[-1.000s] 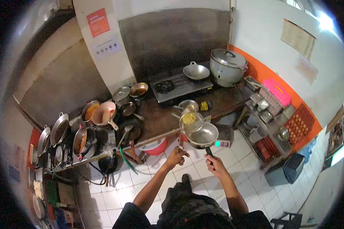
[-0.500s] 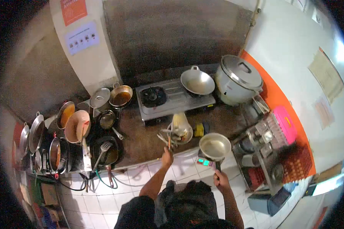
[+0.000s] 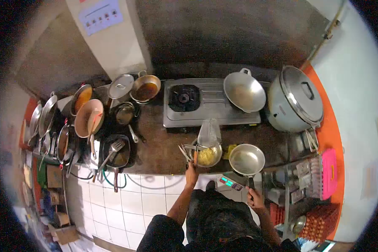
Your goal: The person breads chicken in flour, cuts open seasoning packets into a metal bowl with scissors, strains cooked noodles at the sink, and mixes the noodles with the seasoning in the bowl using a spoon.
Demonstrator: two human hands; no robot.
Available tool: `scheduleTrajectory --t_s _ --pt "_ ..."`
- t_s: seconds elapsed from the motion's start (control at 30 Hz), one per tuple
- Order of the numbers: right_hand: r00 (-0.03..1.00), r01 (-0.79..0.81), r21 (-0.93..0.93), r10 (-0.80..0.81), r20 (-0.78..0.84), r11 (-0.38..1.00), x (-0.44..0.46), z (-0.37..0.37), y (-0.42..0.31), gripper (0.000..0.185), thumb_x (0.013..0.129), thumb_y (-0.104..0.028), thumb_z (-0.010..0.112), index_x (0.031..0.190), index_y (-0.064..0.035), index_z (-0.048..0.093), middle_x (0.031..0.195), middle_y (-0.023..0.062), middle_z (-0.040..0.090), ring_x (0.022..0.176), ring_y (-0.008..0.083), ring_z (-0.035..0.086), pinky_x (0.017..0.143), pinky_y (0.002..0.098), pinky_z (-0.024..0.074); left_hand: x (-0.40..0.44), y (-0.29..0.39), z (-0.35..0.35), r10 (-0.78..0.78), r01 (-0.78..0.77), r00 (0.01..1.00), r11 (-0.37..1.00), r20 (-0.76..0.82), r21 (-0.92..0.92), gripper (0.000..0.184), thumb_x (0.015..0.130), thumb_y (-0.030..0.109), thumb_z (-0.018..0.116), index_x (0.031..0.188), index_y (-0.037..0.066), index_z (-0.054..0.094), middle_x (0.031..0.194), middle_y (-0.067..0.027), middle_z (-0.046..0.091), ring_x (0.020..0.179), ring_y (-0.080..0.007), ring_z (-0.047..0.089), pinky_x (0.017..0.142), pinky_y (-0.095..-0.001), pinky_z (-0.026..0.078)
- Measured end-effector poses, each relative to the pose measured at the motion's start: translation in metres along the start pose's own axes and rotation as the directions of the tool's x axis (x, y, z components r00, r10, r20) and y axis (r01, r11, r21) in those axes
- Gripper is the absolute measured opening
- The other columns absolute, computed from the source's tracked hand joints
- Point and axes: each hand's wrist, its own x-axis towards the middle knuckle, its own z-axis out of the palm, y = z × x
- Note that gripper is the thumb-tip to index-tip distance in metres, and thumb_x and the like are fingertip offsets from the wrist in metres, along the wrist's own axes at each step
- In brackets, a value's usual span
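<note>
Left hand [image 3: 191, 175] grips a mesh strainer [image 3: 209, 133] by its brown handle, tilted over a metal bowl [image 3: 218, 157] of lumpy yellow food [image 3: 206, 156] on the desk [image 3: 159, 147]. Right hand [image 3: 255, 198] grips a round, shiny pan's [image 3: 247, 159] handle near the bowl.

A wok [image 3: 244, 94] sits on the stove [image 3: 212, 120], a lidded pot [image 3: 294, 103] beside it; a spatula [image 3: 117, 145] lies across a pan [image 3: 124, 159].
</note>
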Motion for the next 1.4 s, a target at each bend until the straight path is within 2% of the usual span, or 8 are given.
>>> scheduleTrajectory --t_s 0.27,0.7,0.9,0.93,1.03,1.17,1.23,1.4 --pt "0.988 0.152 -0.529 -0.109 0.112 0.835 0.125 0.055 -0.045 0.033 0.091 -0.037 0.051 0.094 -0.0041 0.051 0.057 -0.0007 0.044 0.041 0.0102 0.041 0.040 0.0258 0.0343 -0.008 0.058 -0.066 -0.170 0.233 0.971 0.821 0.166 -0.522 0.037 0.082 0.015 0.065 0.109 0.002 0.043 0.074 -0.0061 0.061 0.050 -0.0096 0.053 0.045 -0.0255 0.044" --pt "0.918 0.344 -0.424 -0.204 0.341 0.838 0.354 0.274 -0.063 0.066 0.085 -0.042 0.059 0.128 0.0029 0.038 0.060 0.0029 0.053 0.045 0.0123 0.048 0.043 0.0289 0.0395 0.182 0.111 -0.178 -0.118 0.336 0.898 0.805 0.424 -0.489 0.025 0.085 0.018 0.061 0.098 0.000 0.053 0.068 -0.0060 0.058 0.047 -0.0118 0.052 0.038 -0.0250 0.039" --pt "0.714 0.519 -0.723 -0.696 0.074 0.456 0.419 0.267 0.014 0.072 0.080 -0.044 0.064 0.129 0.0009 0.034 0.105 0.0130 0.055 0.092 0.0219 0.056 0.078 0.0355 0.0456 0.253 0.083 -0.180 -0.240 0.468 0.842 0.770 0.484 -0.433 0.032 0.085 0.030 0.061 0.098 0.001 0.057 0.069 -0.0044 0.061 0.047 -0.0087 0.052 0.041 -0.0251 0.041" --pt "0.903 0.420 -0.368 -0.422 0.079 0.830 0.421 0.255 0.021 0.066 0.081 -0.043 0.063 0.124 0.0001 0.038 0.123 0.0161 0.048 0.114 0.0247 0.047 0.090 0.0390 0.0396 0.255 0.072 -0.179 -0.255 0.500 0.814 0.766 0.522 -0.405 0.032 0.085 0.030 0.061 0.098 0.001 0.057 0.069 -0.0044 0.061 0.047 -0.0087 0.052 0.041 -0.0251 0.041" --pt "0.818 0.329 -0.589 -0.535 -0.213 0.738 0.351 0.247 0.024 0.065 0.082 -0.042 0.062 0.126 -0.0012 0.037 0.113 0.0131 0.055 0.103 0.0224 0.055 0.081 0.0357 0.0451 0.272 0.055 -0.176 0.082 0.088 0.902 0.926 0.424 -0.366 0.034 0.086 0.033 0.058 0.100 0.001 0.057 0.073 -0.0042 0.062 0.049 -0.0087 0.052 0.041 -0.0237 0.039" --pt "0.865 0.291 -0.784 -0.501 -0.029 0.548 0.276 0.213 0.074 0.048 0.086 -0.041 0.057 0.112 -0.0009 0.049 0.083 0.0038 0.060 0.075 0.0200 0.058 0.067 0.0318 0.0464 0.251 0.054 -0.187 -0.187 0.573 0.796 0.538 0.575 -0.619 0.040 0.089 0.041 0.050 0.104 0.004 0.056 0.084 -0.0054 0.063 0.056 -0.0114 0.055 0.045 -0.0240 0.040" --pt "0.986 -0.021 -0.308 -0.031 -0.163 0.951 0.270 0.214 0.095 0.043 0.087 -0.042 0.055 0.100 -0.0009 0.053 0.080 0.0055 0.059 0.069 0.0190 0.056 0.061 0.0328 0.0455 0.243 0.052 -0.190 -0.172 0.602 0.780 0.473 0.602 -0.644 0.044 0.090 0.044 0.046 0.106 0.004 0.056 0.089 -0.0065 0.063 0.060 -0.0124 0.056 0.047 -0.0243 0.041" --pt "0.895 0.087 -0.662 -0.351 -0.277 0.744 0.316 0.215 0.120 0.039 0.087 -0.040 0.054 0.095 -0.0013 0.051 0.075 0.0072 0.057 0.059 0.0192 0.053 0.052 0.0324 0.0446 0.216 0.048 -0.189 -0.016 0.549 0.832 0.167 0.555 -0.819 0.050 0.092 0.047 0.038 0.115 0.005 0.050 0.103 -0.0083 0.060 0.070 -0.0126 0.057 0.058 -0.0244 0.044"
